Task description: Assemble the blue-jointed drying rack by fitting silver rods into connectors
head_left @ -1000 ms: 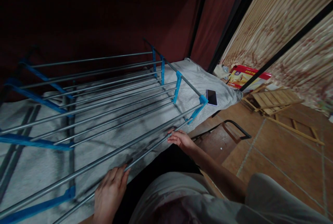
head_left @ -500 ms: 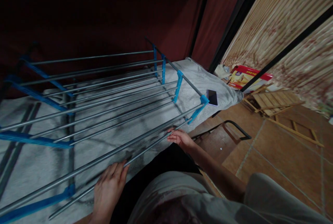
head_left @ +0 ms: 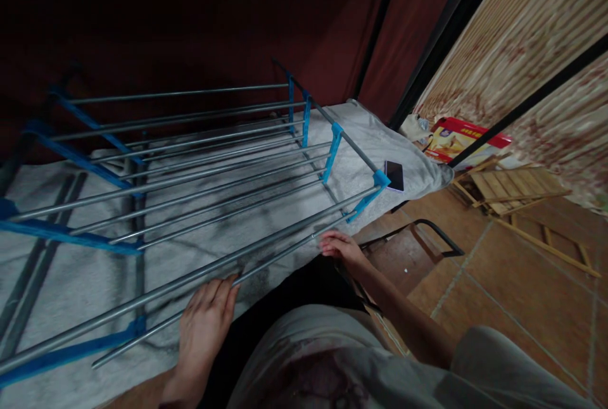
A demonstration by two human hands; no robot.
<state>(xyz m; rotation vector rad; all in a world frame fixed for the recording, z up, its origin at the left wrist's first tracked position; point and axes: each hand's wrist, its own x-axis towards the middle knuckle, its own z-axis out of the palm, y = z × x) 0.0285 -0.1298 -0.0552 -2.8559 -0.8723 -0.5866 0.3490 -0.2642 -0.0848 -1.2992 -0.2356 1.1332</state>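
A drying rack [head_left: 247,248] with grey metal rods and blue plastic brackets stands over a grey cloth. My left hand [head_left: 206,314] is closed around a thin rod [head_left: 278,259] along the rack's near side. The rod's left end hangs free beside the near-left blue bracket [head_left: 116,340]. Its right end meets the near-right blue bracket [head_left: 369,197]; how firmly it sits there I cannot tell. Just below the rod, close to a small joint or mark on it, my right hand [head_left: 339,247] has its fingers loosely extended, seemingly off the rod.
A phone [head_left: 394,176] lies on the grey cloth [head_left: 365,124] beyond the rack's right end. On the tiled floor are a folded wooden chair or stand [head_left: 517,190] and a red and yellow box [head_left: 470,138]. A black metal frame [head_left: 434,232] stands near my right arm.
My right hand has come off the rod and shifted slightly right and down. My left hand keeps its hold. The whole view has shifted a little.
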